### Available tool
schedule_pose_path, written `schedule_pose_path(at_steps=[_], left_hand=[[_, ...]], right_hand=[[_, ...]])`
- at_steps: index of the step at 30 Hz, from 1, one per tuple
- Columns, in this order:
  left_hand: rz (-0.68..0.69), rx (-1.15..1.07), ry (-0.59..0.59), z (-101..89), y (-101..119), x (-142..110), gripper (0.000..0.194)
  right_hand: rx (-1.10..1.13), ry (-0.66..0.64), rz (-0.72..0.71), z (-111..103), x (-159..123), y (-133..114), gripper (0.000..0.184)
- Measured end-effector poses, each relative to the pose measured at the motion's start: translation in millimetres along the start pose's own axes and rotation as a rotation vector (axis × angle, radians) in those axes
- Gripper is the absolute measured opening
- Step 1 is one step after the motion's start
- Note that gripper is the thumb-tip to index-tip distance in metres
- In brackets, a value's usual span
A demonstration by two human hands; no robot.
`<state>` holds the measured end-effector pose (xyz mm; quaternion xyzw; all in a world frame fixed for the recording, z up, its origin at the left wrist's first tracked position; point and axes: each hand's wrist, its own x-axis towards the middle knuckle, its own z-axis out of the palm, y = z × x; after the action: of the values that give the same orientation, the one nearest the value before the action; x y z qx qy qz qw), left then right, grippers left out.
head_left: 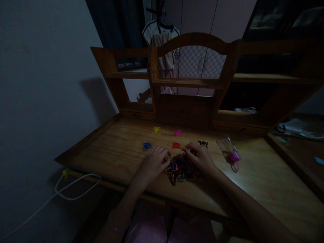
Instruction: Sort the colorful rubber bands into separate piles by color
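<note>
A mixed heap of small, thin, coloured loops, like little rubber bands (181, 172), lies near the desk's front edge. At its left side is my left hand (158, 158), fingers curled and thumb drawn in; a tiny dark reddish bit shows by the fingertips. My right hand (199, 157) bends over the heap's upper right, fingertips close together; what they hold is too small to make out. Beyond the hands are sorted little piles: blue (146, 146), yellow (156, 130), pink (178, 133), red (176, 145) and black (203, 144).
A clear plastic bottle with a purple-pink cap and loop (234, 156) lies right of my right hand. The wooden desk (111, 148) has a shelf unit (187, 82) along its back. A white cable (76, 197) hangs at the left front corner, beside the wall.
</note>
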<state>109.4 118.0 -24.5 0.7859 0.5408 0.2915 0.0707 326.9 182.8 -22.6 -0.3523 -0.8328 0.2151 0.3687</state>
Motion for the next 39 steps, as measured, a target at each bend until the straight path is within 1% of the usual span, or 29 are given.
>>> schedule_pose_path(at_steps=[4,9,12,15,17,20,22,24,26,29,31,33,36,39], left_hand=[[-0.042,-0.086,0.032,-1.1,1.5,0.4,0.011],[-0.017,-0.131,0.034,-4.9,4.4,-1.0,0.009],[-0.012,-0.147,0.063,-9.3,-3.4,5.4,0.011],[-0.072,-0.15,0.095,-17.4,-27.4,26.8,0.01],[-0.152,-0.176,0.105,-23.4,-51.6,48.2,0.011],[-0.23,-0.135,0.167,-29.1,-90.0,79.8,0.013],[-0.266,-0.099,0.176,-29.7,-110.1,94.8,0.01],[-0.276,-0.07,0.17,-28.6,-122.9,103.8,0.008],[-0.272,-0.049,0.161,-27.2,-127.9,108.4,0.008],[-0.254,-0.028,0.157,-27.6,-122.0,109.7,0.011],[-0.224,-0.03,0.15,-29.2,-109.7,106.3,0.015],[-0.171,-0.055,0.117,-30.2,-92.0,97.7,0.017],[-0.065,-0.125,-0.005,-27.8,-63.5,74.8,0.016],[0.013,-0.21,-0.162,-20.0,-45.8,49.2,0.019]], right_hand=[[-0.009,-0.006,0.011,0.1,0.2,0.4,0.026],[-0.023,0.008,-0.003,-0.1,0.9,0.0,0.025],[-0.025,0.008,-0.008,-1.0,1.3,-0.6,0.023],[-0.027,0.009,-0.009,-2.2,1.3,-0.8,0.023],[-0.039,0.011,-0.003,-2.9,1.3,-0.3,0.024],[-0.058,0.017,-0.003,-3.6,1.5,1.5,0.025],[-0.062,0.017,-0.008,-3.8,1.6,3.3,0.026],[-0.063,0.019,-0.008,-4.0,1.6,5.1,0.025],[-0.058,0.025,-0.007,-4.3,1.4,6.2,0.023],[-0.048,0.022,0.005,-5.5,1.3,6.5,0.022],[-0.046,0.021,0.01,-6.1,1.4,6.3,0.021],[-0.045,0.024,0.004,-6.2,1.7,6.0,0.02],[-0.043,0.012,-0.013,-5.3,1.9,5.0,0.019],[-0.054,0.015,-0.035,-4.2,1.7,3.1,0.019]])
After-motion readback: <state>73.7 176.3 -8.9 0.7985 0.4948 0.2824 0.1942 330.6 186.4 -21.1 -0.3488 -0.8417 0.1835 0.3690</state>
